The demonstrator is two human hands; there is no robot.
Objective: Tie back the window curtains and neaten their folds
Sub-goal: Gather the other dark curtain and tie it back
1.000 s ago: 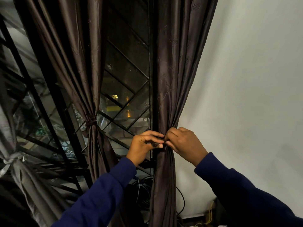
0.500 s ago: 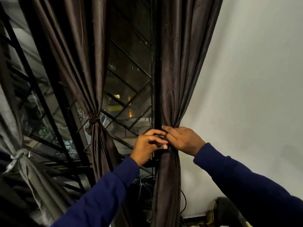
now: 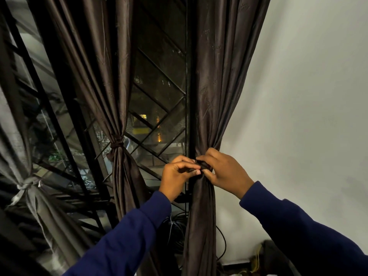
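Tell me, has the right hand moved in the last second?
No: the right hand still pinches the tie on the curtain, just right of the black window bar.

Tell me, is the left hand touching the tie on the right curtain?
Touching. The head view shows the left hand pinching the dark tie between thumb and fingertips at the right curtain.

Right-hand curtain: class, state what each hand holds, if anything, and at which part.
Both the left hand and right hand pinch the dark tie band at the gathered waist of the right curtain, its ends between their fingertips.
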